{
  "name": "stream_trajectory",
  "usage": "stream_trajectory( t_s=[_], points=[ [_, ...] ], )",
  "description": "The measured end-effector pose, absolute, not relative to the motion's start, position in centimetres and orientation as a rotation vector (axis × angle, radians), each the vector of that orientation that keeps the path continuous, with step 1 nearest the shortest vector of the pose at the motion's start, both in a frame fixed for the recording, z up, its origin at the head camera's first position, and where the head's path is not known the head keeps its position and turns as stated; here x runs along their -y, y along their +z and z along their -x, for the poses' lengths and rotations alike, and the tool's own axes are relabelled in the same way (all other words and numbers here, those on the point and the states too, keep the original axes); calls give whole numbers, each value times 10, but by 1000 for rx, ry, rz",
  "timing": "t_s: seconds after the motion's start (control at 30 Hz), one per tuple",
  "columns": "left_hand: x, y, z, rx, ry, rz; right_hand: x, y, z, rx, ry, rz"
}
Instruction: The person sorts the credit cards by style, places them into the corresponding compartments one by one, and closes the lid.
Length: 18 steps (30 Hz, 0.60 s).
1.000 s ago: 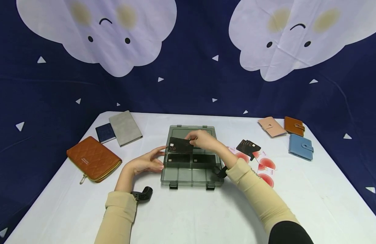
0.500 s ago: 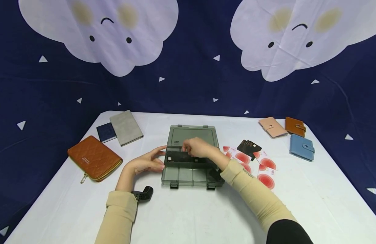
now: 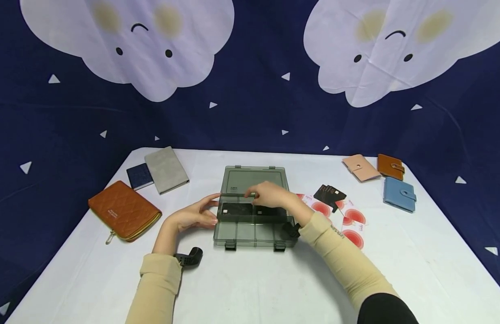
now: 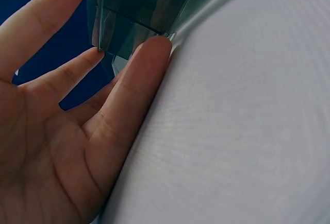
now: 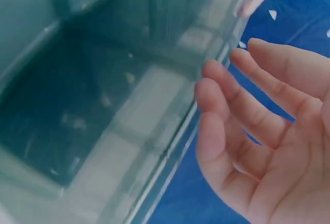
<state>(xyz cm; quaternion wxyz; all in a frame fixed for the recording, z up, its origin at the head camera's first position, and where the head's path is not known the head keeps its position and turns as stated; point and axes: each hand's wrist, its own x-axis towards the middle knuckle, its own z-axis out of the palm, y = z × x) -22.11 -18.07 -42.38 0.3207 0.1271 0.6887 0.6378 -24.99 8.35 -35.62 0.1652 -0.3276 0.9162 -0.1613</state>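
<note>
A translucent grey-green compartment box (image 3: 256, 178) lies on the table in the middle of the head view. Black cards (image 3: 238, 209) lie in its middle-left compartment, and another black card (image 3: 274, 212) shows in the compartment to the right. My left hand (image 3: 195, 215) touches the box's left side with thumb and fingertips, the fingers mostly straight; the left wrist view shows the thumb low against the wall. Over the middle of the box is my right hand (image 3: 270, 195). In the right wrist view its fingers (image 5: 211, 136) are loosely bent, with nothing held between them.
Right of the box lie several black cards (image 3: 330, 195) and red-and-white cards (image 3: 352, 238). Farther right are pink (image 3: 361, 168), brown (image 3: 390, 166) and blue (image 3: 399, 194) card holders. At left are a brown quilted wallet (image 3: 124, 211), a grey notebook (image 3: 166, 170) and a navy booklet (image 3: 139, 176).
A second ago my right hand held a black VIP card above the middle-left compartment. The card has gone down into the box and the hand has let go. My left hand stays put.
</note>
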Motion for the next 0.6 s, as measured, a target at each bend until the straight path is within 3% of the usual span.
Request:
stream_trajectory(
  t_s=[0.6],
  points=[
    [182, -425, 222, -1801, 1680, -342, -206, -358, 266, -2792, -753, 550]
  ],
)
